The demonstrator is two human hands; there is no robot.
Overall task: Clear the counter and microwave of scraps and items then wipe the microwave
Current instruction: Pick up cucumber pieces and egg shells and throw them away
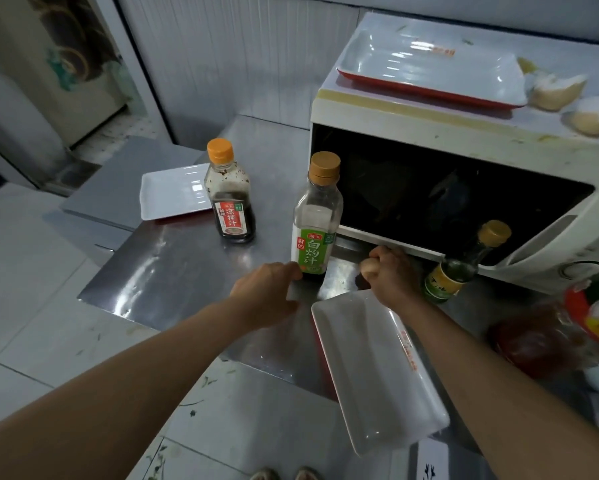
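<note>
Right now the person looks to be in the clearing step, since the shiny steel counter (145, 271) and the white microwave (464, 140) both have things on them. The left hand (267, 292) rests on the counter, touching the bottom of the clear bottle with the green label and orange cap (317, 220); its fingers are hidden from here, so I cannot tell if they grip it. The right hand (388, 271) is curled into a fist just under the front bottom edge of the microwave, and I cannot tell if it pinches a scrap.

I think the next move is to lift the bottles away, gently, as they stand tall and could tip.

The green-label bottle looks almost used up, with only a bit of dark sauce at the bottom. The bottle with the red label and orange cap (230, 199), nearer the back left of the counter, is about half full of dark sauce. A small dark green bottle with a yellow label (460, 265) leans near the microwave front. The white long plate (377, 368) at the front edge, the white plate (173, 192) at the left edge, and the white tray with a red rim (429, 71) on top of the microwave hold nothing. Pale scraps (554, 91) lie on the microwave top, to the right of the tray
</note>
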